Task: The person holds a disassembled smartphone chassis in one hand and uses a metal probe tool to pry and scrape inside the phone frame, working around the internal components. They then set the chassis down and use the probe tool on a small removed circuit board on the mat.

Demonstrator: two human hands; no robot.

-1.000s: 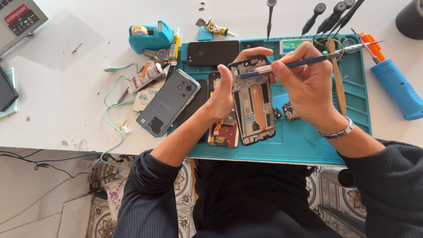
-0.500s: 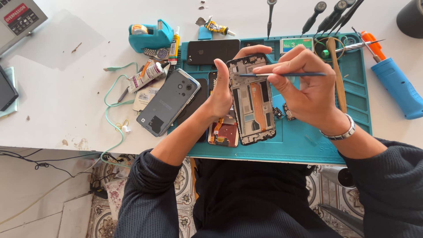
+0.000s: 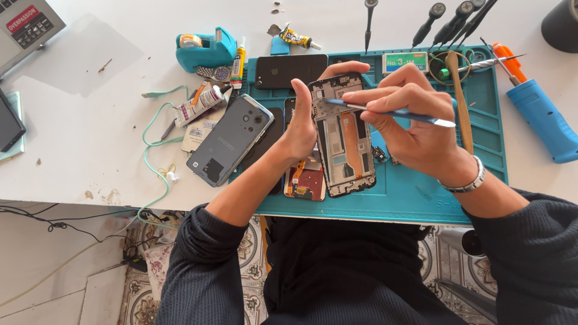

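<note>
My left hand [image 3: 304,123] grips an opened phone frame [image 3: 344,144] by its left edge and top, holding it tilted above the teal work mat [image 3: 421,192]. My right hand [image 3: 415,123] pinches a thin blue-handled pry tool [image 3: 391,112] whose tip touches the upper left part of the frame's inside. Under the frame lies a phone part with a reddish back and an orange flex cable [image 3: 306,179]. A grey phone back cover [image 3: 230,138] rests left of my left hand.
A black phone [image 3: 289,70] lies at the mat's top edge. A teal tape dispenser [image 3: 205,49], glue tubes [image 3: 201,103], a wristwatch [image 3: 215,73] and a teal cable [image 3: 150,129] lie left. Screwdrivers [image 3: 445,21], tweezers [image 3: 494,60], a wooden stick [image 3: 460,102] and a blue tool [image 3: 542,117] lie right.
My right hand moved left and down, swinging the pry tool so its tip now rests on the upper part of the phone frame. The left hand keeps its hold on the frame.
</note>
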